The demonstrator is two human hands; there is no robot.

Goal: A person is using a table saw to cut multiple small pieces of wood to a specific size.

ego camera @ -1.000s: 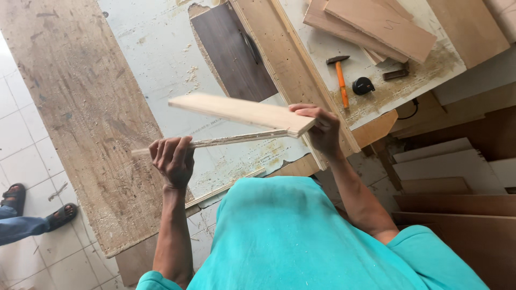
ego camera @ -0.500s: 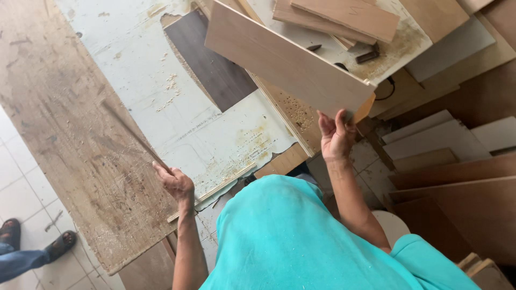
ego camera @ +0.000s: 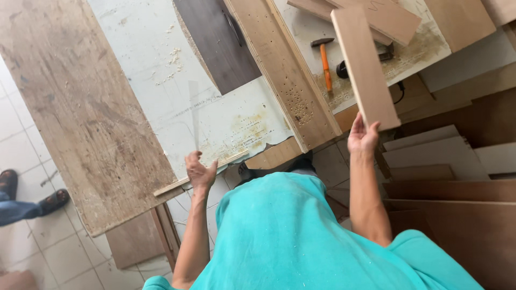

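Observation:
My right hand (ego camera: 363, 137) grips the near end of a light brown wooden board (ego camera: 364, 64). The board points away from me over the right end of the workbench (ego camera: 145, 48). My left hand (ego camera: 200, 172) is at the bench's front edge, fingers curled around the lower end of a thin wooden strip (ego camera: 194, 113). The strip stands nearly upright and is blurred by motion. My turquoise shirt fills the bottom of the view.
A large worn plywood sheet (ego camera: 80, 107) covers the bench's left. A dark panel (ego camera: 220, 43) and a long drilled plank (ego camera: 285, 75) lie in the middle. An orange-handled hammer (ego camera: 325, 59) rests far right. Cut panels (ego camera: 430, 161) are stacked at right. Another person's sandalled foot (ego camera: 54, 201) stands at left.
My right hand has swung the board from lying across in front of me to pointing away on the right. My left hand has turned the thin strip from level to nearly upright.

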